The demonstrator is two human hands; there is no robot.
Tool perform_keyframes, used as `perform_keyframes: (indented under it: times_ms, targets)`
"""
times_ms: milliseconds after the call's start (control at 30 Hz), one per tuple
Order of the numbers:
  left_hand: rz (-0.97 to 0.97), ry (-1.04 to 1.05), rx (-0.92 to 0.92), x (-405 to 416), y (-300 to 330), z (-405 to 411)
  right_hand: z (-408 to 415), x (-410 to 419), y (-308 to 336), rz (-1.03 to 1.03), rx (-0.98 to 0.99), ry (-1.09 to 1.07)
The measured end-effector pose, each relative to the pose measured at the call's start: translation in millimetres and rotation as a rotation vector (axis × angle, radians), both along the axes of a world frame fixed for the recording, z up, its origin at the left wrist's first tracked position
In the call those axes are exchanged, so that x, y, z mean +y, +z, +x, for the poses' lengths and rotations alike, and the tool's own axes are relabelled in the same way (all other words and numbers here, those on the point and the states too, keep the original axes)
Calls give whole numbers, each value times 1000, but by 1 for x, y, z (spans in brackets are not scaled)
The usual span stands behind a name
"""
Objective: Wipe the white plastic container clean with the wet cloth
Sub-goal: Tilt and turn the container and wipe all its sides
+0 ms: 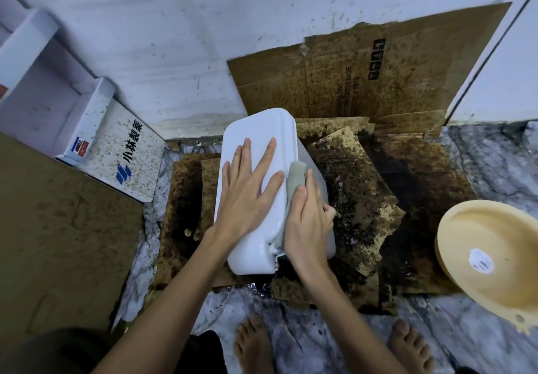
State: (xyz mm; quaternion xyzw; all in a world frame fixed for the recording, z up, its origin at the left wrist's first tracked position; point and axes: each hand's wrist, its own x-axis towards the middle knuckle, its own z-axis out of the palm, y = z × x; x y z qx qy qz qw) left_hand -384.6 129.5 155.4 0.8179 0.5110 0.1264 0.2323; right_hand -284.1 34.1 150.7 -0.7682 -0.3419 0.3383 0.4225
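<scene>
The white plastic container (256, 132) lies on stained cardboard in the middle of the floor, its broad lid side facing up. My left hand (247, 190) rests flat on that top surface with the fingers spread. My right hand (308, 222) presses a grey-green wet cloth (295, 178) against the container's right edge. The cloth shows above my fingers and below my palm along the seam. The container's right side is mostly hidden by my right hand.
Soiled cardboard sheets (378, 187) cover the floor, and one (378, 67) leans on the spattered wall. A pale yellow basin (495, 257) sits at the right. A white printed box (122, 152) stands at the left. My bare feet (253, 341) are near the bottom.
</scene>
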Motion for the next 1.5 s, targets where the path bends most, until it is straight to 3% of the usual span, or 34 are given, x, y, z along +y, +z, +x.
perform_keyframes:
  times_ms: [167,333,700,1000,1133,1233,1300,1500]
  targets:
    - [-10,9,-11,2,-1,-8,32,55,6,39,92,224]
    - [1,7,-13,4,-5,-6,47,75,1,123,217,290]
    - [-3,19,11,2,-2,-2,8,-23,-8,196,342,170]
    - [-40,13,-35,-6,8,27,59,30,-11,199,338,143]
    - [61,257,-362,-16,14,24,78,67,-11,211,330,180]
    - [233,641,-242,-24,19,26,90,93,-12,188,299,206]
    - [140,781,-130,-30,20,28,98,108,-13,187,285,224]
    - [-138,775,-52,-66,15,25,115,147,-14,207,267,260]
